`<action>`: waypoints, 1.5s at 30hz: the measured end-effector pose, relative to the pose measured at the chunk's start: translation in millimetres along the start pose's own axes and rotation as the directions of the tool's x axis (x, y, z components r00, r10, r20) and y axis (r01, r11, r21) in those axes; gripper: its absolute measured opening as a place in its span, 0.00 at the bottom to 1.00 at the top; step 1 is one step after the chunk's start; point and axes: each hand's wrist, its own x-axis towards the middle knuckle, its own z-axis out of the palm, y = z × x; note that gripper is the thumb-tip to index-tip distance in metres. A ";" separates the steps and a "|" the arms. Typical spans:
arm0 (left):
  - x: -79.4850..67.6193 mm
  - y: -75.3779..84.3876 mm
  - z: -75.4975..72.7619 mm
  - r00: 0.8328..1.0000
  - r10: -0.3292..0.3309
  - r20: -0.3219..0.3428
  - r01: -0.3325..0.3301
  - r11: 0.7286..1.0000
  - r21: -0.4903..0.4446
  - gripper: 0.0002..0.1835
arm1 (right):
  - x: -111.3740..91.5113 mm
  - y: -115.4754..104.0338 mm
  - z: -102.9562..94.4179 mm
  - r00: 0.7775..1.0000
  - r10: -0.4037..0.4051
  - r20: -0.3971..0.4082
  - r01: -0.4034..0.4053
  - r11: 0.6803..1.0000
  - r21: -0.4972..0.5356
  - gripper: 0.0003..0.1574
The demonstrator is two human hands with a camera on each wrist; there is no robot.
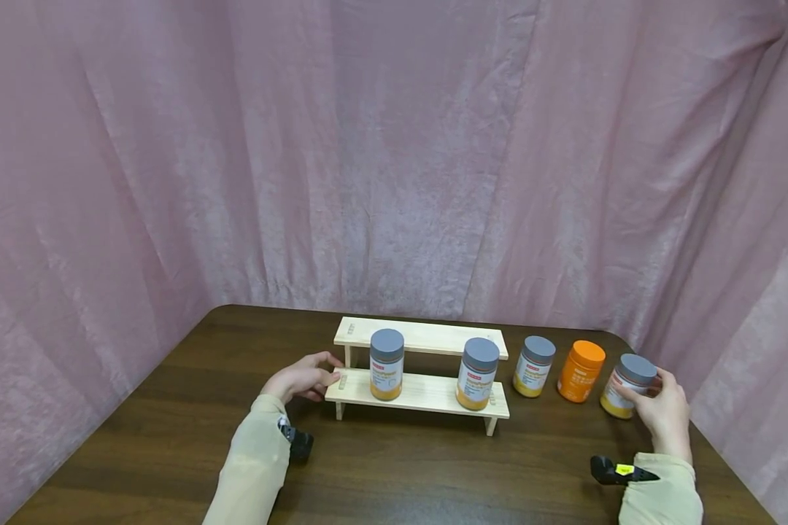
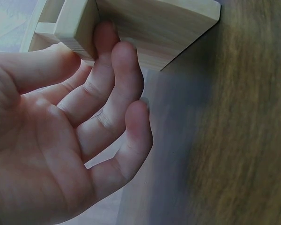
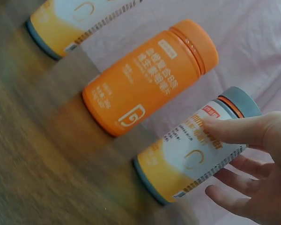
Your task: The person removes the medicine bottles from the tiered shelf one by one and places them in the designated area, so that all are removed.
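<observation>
My left hand point(image 1: 303, 378) pinches the left end of the lower board of a two-step wooden rack point(image 1: 427, 391), thumb on one side and fingertips beneath. In the left wrist view its remaining fingers lie loosely bent beside the wood. At the far right, my right hand point(image 1: 667, 410) holds a grey-lidded supplement bottle point(image 1: 620, 392) with a white and yellow label. The right wrist view has the thumb across that bottle's label point(image 3: 192, 150), fingers behind. Beside it stands an orange bottle point(image 3: 147, 77), upright on the table and untouched.
Two more grey-lidded bottles stand on the lower board, one left point(image 1: 386, 368) and one right point(image 1: 477, 375). Another grey-lidded bottle point(image 1: 533, 368) stands between the rack and the orange one. Pink curtains point(image 1: 394, 160) hang behind the brown table point(image 1: 394, 481).
</observation>
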 end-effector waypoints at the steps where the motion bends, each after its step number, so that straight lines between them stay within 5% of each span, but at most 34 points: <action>1: -0.3 -0.2 0.0 1.000 0.000 0.000 0.000 1.000 -0.001 0.19 | 0.6 0.2 0.4 1.000 0.004 0.001 -0.004 1.000 0.010 0.48; 14: 2.0 -2.5 -1.6 1.000 0.017 0.007 -0.017 1.000 -0.026 0.19 | 3.7 -0.5 10.1 0.992 0.065 -0.104 -0.052 0.991 0.123 0.51; 27: 0.0 3.4 -2.8 0.999 0.024 0.031 -0.023 1.000 -0.020 0.20 | 9.1 1.7 13.1 0.984 0.132 -0.120 -0.108 0.977 0.185 0.48; 45: -2.5 0.6 0.2 1.000 0.004 0.006 -0.004 1.000 -0.018 0.19 | 11.2 0.9 13.6 0.977 0.209 -0.036 -0.187 0.930 0.316 0.48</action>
